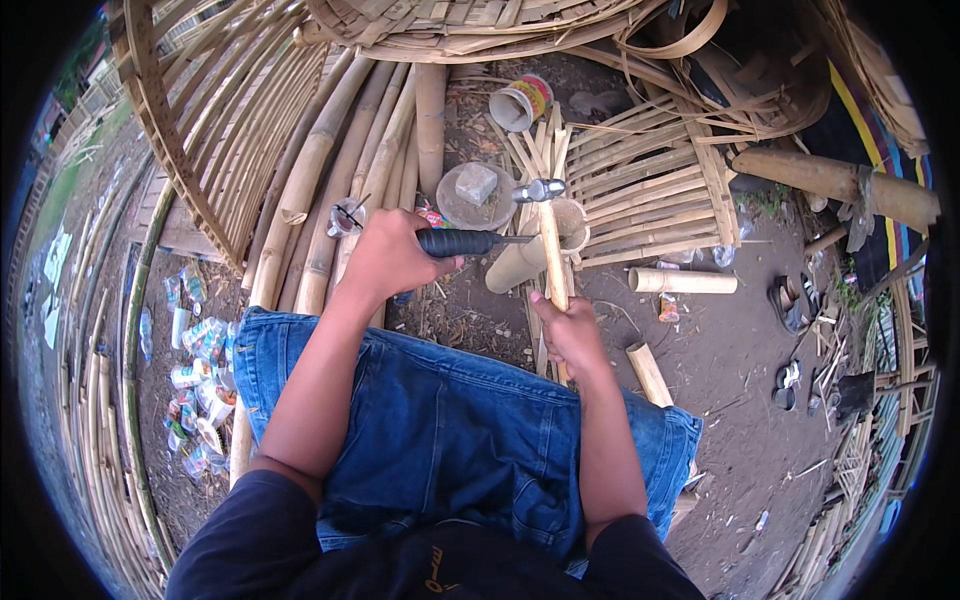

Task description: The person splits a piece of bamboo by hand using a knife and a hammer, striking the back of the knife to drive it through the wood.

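Black-handled tool [455, 242] sits in the left hand's [390, 250] closed fist, right hand [572, 330] wrapped round wooden-handled hammer [553, 250], both mid-frame; shaft reaches toward tilted bamboo tube [512, 268], contact can't tell. Slatted panel [650, 200], right of centre, already has slats joined; loose strips [545, 150] remain, so probably partway

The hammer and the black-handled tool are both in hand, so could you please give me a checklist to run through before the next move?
1. Left hand has its grip around the black-handled tool: ok.
2. Right hand has its grip around the handle of the hammer: ok.
3. Both hands away from the hammer head: ok.
4. Bamboo tube steadied by a hand: not ok, neither holds it.
5. Black-handled tool's tip seated on the tube: cannot tell, the hammer hides it.
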`<state>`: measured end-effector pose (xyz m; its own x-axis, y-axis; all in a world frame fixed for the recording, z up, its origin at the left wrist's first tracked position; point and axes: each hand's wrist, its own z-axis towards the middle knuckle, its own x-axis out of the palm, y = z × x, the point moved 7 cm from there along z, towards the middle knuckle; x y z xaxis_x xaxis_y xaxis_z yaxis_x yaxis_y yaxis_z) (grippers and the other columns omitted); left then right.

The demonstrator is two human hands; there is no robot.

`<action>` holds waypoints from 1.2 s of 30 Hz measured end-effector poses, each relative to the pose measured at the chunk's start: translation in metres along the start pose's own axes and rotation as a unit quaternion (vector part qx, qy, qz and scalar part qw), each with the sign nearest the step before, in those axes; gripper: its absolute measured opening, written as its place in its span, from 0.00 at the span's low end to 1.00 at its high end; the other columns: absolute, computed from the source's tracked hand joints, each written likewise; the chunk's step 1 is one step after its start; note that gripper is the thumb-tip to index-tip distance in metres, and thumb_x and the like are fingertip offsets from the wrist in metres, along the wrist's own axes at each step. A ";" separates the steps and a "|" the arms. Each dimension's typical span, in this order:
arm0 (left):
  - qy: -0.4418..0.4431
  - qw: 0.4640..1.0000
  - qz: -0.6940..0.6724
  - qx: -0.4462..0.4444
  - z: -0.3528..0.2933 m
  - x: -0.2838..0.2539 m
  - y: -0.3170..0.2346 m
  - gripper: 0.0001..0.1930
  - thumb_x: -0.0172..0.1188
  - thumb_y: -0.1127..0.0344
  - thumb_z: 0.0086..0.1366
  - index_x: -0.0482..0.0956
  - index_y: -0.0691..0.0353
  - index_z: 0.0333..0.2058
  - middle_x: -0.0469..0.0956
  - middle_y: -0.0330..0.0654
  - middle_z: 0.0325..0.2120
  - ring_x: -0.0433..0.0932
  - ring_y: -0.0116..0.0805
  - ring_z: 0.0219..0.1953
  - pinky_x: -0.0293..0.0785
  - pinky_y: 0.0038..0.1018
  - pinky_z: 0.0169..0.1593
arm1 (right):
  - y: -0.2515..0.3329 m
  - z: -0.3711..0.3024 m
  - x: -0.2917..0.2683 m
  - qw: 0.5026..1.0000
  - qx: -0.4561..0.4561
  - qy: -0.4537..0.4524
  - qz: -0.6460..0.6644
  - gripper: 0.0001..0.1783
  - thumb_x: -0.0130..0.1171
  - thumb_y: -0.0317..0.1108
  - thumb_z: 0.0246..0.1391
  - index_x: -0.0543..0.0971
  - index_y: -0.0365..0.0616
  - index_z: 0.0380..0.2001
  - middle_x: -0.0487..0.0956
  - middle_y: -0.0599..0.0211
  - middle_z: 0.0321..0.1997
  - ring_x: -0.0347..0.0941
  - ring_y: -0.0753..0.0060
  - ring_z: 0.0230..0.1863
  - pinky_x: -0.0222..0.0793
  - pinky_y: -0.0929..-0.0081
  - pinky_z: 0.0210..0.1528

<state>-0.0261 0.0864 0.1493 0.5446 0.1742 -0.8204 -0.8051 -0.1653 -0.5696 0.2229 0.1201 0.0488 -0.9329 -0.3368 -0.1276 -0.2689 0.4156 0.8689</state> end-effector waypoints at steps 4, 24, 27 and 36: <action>-0.128 0.975 -0.005 0.182 0.001 -0.004 -0.006 0.20 0.73 0.63 0.41 0.85 0.66 0.35 0.82 0.51 0.25 0.82 0.46 0.30 0.77 0.34 0.39 | 0.001 -0.003 0.004 1.000 -0.002 0.014 0.001 0.23 0.60 0.41 0.60 0.63 0.50 0.16 0.59 0.79 0.09 0.51 0.83 0.08 0.46 0.75 0.09; -0.077 0.990 -0.117 -0.026 0.009 0.011 0.025 0.18 0.72 0.56 0.46 0.85 0.65 0.31 0.77 0.49 0.16 0.77 0.42 0.19 0.73 0.35 0.29 | 0.000 -0.005 0.009 1.000 -0.005 0.025 0.016 0.23 0.58 0.50 0.61 0.65 0.50 0.19 0.58 0.80 0.09 0.49 0.85 0.08 0.45 0.78 0.09; -0.084 0.988 -0.122 -0.035 0.010 0.011 0.028 0.19 0.70 0.52 0.50 0.85 0.66 0.30 0.77 0.49 0.15 0.76 0.42 0.18 0.71 0.34 0.27 | -0.006 -0.003 0.015 0.997 0.030 0.044 0.055 0.26 0.54 0.57 0.62 0.66 0.50 0.20 0.58 0.80 0.10 0.49 0.85 0.08 0.44 0.79 0.09; -0.144 0.974 -0.159 -0.066 0.007 0.010 0.025 0.20 0.57 0.53 0.64 0.84 0.68 0.28 0.71 0.54 0.11 0.74 0.45 0.15 0.68 0.38 0.24 | -0.004 -0.003 0.016 0.995 0.043 0.033 0.078 0.32 0.45 0.67 0.61 0.66 0.49 0.21 0.59 0.79 0.12 0.49 0.86 0.09 0.43 0.81 0.10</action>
<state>-0.0428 0.0911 0.1270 0.6577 0.4992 -0.5642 -0.5587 -0.1792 -0.8098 0.2099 0.1100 0.0447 -0.9479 -0.3160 0.0401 -0.1438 0.5370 0.8313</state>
